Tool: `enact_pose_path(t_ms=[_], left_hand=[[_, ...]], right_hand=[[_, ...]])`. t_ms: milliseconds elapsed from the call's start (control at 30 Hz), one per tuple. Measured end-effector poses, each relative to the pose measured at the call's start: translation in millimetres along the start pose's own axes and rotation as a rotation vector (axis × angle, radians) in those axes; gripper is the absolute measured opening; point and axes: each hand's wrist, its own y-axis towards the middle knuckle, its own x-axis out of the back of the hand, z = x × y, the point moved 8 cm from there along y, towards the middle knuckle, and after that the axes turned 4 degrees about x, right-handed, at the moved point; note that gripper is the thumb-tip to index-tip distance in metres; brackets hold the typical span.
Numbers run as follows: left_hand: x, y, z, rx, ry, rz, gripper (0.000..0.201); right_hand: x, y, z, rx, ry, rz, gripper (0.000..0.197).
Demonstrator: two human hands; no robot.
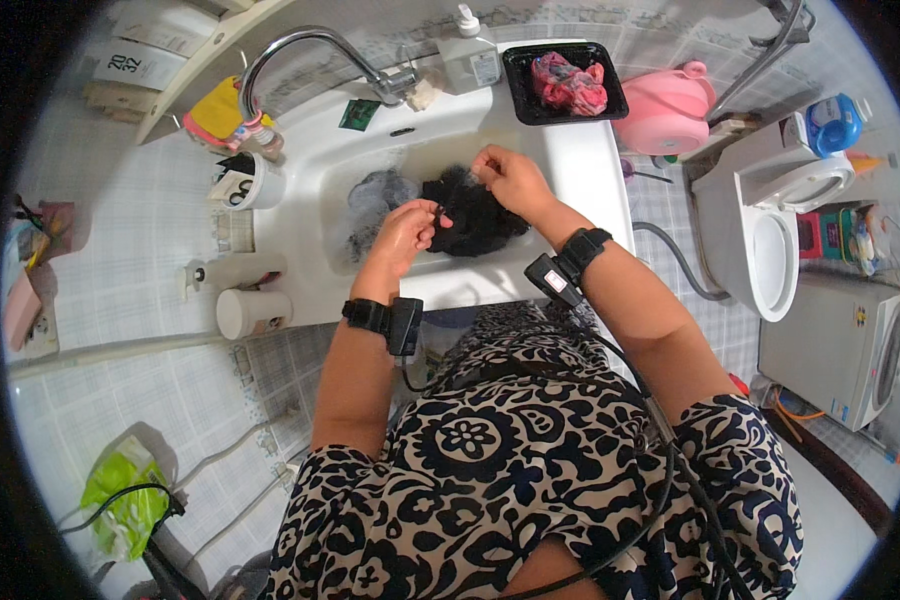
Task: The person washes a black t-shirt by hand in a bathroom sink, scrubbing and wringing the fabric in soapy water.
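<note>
A black cloth (475, 222) lies bunched and wet in the white sink (315, 180), which holds cloudy water. My left hand (402, 238) is closed in a pinch at the cloth's left side, with a bit of dark fabric between thumb and fingers. Over its upper right part, my right hand (515, 183) pinches the black fabric with the fingertips. To the left in the water is a grey patch (378, 195), perhaps suds or more cloth; I cannot tell which.
A chrome faucet (315, 35) arches behind the sink. Along the rim stand a pump bottle (470, 60) and a black tray (515, 95) holding a pink crumpled cloth (570, 85). White containers (255, 313) line the left side; a pink basin (665, 110) and toilet (770, 250) are right.
</note>
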Motion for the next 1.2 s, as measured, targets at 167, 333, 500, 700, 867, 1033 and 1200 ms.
enact_pose_path(t_ms=[167,333,500,700,867,1033,1200], left_hand=[[0,-3,-5,-0.043,0.017,0.035,0.024],[4,-1,-9,-0.125,0.091,-0.02,0.03],[7,3,-18,-0.276,0.168,-0.1,0.028],[-3,-5,-29,-0.24,0.029,-0.156,0.021],[11,-1,-24,-0.273,0.03,-0.209,0.018],[34,25,16,-0.13,0.5,-0.158,0.033],[9,36,42,-0.226,0.6,0.001,0.042]], right_hand=[[8,-8,5,0.002,0.014,-0.071,0.01],[-15,-19,4,0.087,-0.029,0.026,0.019],[-57,-35,6,0.209,0.027,0.199,0.037],[-62,-40,15,0.218,-0.009,0.231,0.039],[-50,-34,11,0.161,0.111,0.279,0.03],[-49,-29,16,0.12,0.377,0.479,0.024],[-38,-33,13,-0.295,0.845,0.519,0.026]])
